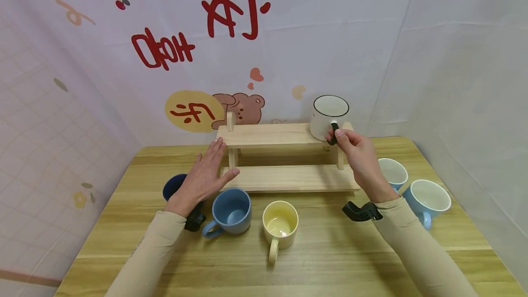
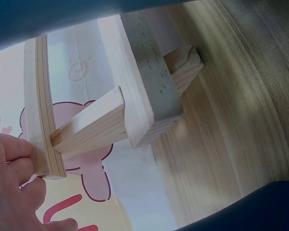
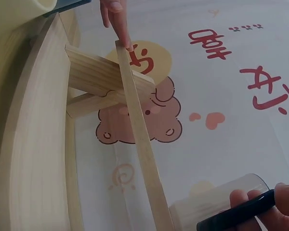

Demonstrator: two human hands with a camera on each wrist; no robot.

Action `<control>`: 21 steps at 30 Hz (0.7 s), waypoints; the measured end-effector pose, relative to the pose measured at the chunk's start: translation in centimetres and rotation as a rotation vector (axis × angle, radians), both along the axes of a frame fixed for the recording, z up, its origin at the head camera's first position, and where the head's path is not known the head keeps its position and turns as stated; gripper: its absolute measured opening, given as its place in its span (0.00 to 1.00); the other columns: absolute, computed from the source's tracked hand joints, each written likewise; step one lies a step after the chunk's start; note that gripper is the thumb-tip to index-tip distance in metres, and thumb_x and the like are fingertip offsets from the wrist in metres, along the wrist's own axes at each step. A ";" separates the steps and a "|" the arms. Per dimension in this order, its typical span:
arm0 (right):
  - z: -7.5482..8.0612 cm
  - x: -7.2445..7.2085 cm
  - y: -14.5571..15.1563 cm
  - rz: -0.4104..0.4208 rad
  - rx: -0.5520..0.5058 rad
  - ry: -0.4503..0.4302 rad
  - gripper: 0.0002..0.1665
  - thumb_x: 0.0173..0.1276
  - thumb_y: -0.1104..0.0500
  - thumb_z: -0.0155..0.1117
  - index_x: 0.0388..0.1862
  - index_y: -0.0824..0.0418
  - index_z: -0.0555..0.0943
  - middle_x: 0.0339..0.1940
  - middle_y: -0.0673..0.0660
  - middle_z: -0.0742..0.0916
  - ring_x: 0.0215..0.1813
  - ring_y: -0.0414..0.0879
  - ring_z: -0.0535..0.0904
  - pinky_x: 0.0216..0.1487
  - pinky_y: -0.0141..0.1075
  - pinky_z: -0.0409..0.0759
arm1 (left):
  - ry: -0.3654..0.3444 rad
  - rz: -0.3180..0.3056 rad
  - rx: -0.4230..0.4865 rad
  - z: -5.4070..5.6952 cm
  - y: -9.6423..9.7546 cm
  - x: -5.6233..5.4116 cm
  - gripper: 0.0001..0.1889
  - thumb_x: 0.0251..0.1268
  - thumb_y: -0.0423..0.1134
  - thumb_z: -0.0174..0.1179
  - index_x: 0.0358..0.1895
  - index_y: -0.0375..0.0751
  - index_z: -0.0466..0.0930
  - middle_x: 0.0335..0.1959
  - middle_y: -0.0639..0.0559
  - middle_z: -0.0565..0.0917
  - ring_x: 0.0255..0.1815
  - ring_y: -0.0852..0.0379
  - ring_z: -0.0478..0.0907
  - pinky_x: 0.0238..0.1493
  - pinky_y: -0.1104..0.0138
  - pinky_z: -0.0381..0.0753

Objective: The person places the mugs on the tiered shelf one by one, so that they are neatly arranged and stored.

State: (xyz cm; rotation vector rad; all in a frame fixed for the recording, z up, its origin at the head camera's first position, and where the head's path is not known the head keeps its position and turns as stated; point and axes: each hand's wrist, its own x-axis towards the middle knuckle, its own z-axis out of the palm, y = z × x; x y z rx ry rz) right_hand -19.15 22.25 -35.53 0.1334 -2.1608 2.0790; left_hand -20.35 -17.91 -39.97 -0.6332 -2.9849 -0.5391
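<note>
A white mug (image 1: 323, 120) with a black rim and black handle stands at the right end of the upper shelf of a two-tier wooden rack (image 1: 268, 134). My right hand (image 1: 365, 159) pinches its handle between thumb and fingers; the right wrist view shows the dark handle (image 3: 236, 211) in the grip. At the rack's left end my left hand (image 1: 204, 175) touches the upper board with its fingers extended. In the left wrist view, those fingertips (image 2: 26, 163) rest against the board's end. Below that hand sits a blue mug (image 1: 232, 212), beside a yellow mug (image 1: 280, 223).
A dark blue mug (image 1: 173, 184) is partly hidden behind the left forearm. Two light blue mugs with white insides, a nearer one (image 1: 426, 198) and a farther one (image 1: 393, 173), stand right of the rack, near the right forearm. A printed cloth (image 1: 350, 35) hangs behind the table.
</note>
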 end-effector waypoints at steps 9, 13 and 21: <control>-0.1 -0.1 0.0 0.005 -0.033 0.019 0.33 0.80 0.50 0.60 0.64 0.79 0.76 0.57 0.60 0.85 0.59 0.41 0.82 0.67 0.30 0.74 | 0.005 -0.001 -0.004 0.0 -0.1 0.0 0.51 0.75 0.69 0.51 0.84 0.36 0.45 0.86 0.43 0.44 0.86 0.44 0.39 0.79 0.37 0.44; -0.2 -0.3 -0.1 -0.006 -0.040 0.041 0.32 0.80 0.51 0.61 0.63 0.80 0.76 0.54 0.57 0.86 0.57 0.41 0.83 0.65 0.30 0.76 | 0.007 0.000 -0.010 -0.1 -0.1 0.0 0.51 0.75 0.69 0.50 0.84 0.36 0.45 0.86 0.43 0.44 0.86 0.44 0.39 0.79 0.37 0.44; -0.3 -0.6 -0.4 -0.012 -0.042 0.059 0.31 0.80 0.53 0.61 0.62 0.81 0.77 0.50 0.53 0.87 0.55 0.40 0.83 0.64 0.31 0.77 | 0.010 0.000 -0.010 -0.1 0.0 0.0 0.51 0.74 0.70 0.50 0.84 0.35 0.46 0.86 0.42 0.44 0.86 0.44 0.39 0.78 0.36 0.45</control>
